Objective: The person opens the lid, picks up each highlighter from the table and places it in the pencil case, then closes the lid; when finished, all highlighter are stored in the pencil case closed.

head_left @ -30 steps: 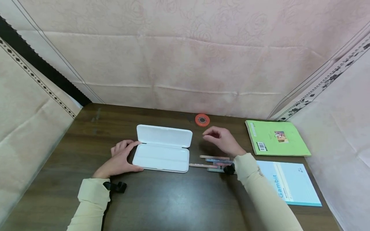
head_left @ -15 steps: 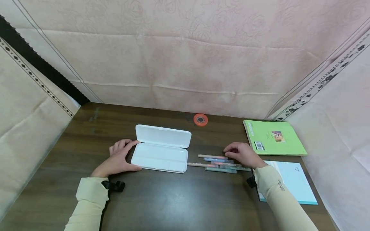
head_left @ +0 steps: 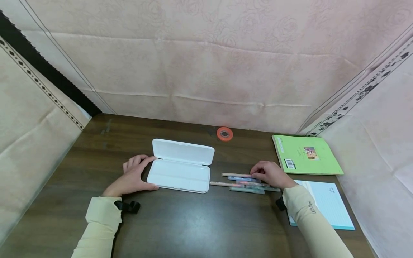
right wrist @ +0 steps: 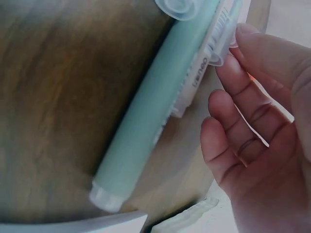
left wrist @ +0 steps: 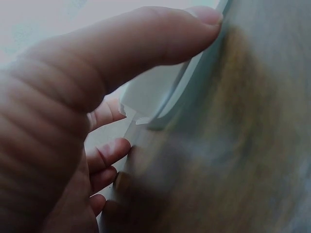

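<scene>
A white pencil case (head_left: 179, 175) lies unfolded on the dark wooden table, its lid (head_left: 183, 151) tipped back. My left hand (head_left: 132, 181) grips its left end, thumb on the front corner and index finger by the hinge; in the left wrist view the thumb (left wrist: 160, 36) lies along the rim. Several pens lie in a loose bunch right of the case. My right hand (head_left: 271, 173) pinches the right end of the farthest, a pale pink pen (head_left: 235, 175). In the right wrist view a green pen (right wrist: 146, 111) lies beside the fingers.
One pale pen (head_left: 222, 184) reaches to the case's right edge. A round orange disc (head_left: 224, 134) lies at the back. On the right are a green book (head_left: 306, 154) and a light blue notebook (head_left: 332, 204), partly under the right forearm. Pale cloth (head_left: 206, 71) hangs behind the table.
My right hand has moved from above the pens near the orange disc, right and toward me, to the far pen's right end. The left hand stays at the case.
</scene>
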The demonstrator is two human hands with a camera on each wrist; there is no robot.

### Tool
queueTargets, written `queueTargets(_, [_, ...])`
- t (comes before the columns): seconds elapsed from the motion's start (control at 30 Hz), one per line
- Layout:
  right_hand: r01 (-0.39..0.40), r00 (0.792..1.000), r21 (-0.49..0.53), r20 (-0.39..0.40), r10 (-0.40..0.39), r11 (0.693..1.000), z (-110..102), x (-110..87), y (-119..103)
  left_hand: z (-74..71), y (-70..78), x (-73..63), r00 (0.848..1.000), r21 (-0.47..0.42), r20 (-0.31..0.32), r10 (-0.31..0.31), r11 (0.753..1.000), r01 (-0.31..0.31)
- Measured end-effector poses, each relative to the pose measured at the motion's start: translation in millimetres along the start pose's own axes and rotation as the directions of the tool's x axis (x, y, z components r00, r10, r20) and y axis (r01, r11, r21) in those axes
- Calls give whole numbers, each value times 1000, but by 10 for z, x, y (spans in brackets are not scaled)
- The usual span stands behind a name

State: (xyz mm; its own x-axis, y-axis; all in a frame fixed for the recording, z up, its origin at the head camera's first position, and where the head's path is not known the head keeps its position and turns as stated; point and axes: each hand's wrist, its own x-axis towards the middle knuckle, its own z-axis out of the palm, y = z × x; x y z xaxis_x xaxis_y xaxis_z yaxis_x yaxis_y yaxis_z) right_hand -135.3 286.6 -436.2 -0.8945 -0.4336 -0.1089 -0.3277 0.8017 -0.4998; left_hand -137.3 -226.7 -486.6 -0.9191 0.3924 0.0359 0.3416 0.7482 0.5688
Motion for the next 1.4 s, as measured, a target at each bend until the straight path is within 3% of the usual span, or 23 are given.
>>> queueTargets(0.23, [-18,1000,-6,15,19,1000,6,8,-1,3,6,3,1000,3,4,-4,1000,4])
queueTargets(0.63, [-52,998,14,-28,52,999,-83,16,-100,-2,-4,-4,1000,3,2,-5,1000,5])
queueTargets(0.77, [-58,998,32,-33,59,998,-124,57,-294,-1,2,-5,1000,-2,1,-3,1000,3])
queueTargets(0.97, [26,999,23,-48,-25,999,-89,251,-740,-8,16,-1,1000,6,1,-1,1000,1])
queueTargets(1.17, [96,994,24,-50,-94,995,145,528,-1096,-21,12,4,1000,13,-3,6,1000,-6])
queueTargets(1.4, [62,997,48,-46,-60,997,480,753,-1272,-15,-1,-11,1000,14,0,6,1000,-6])
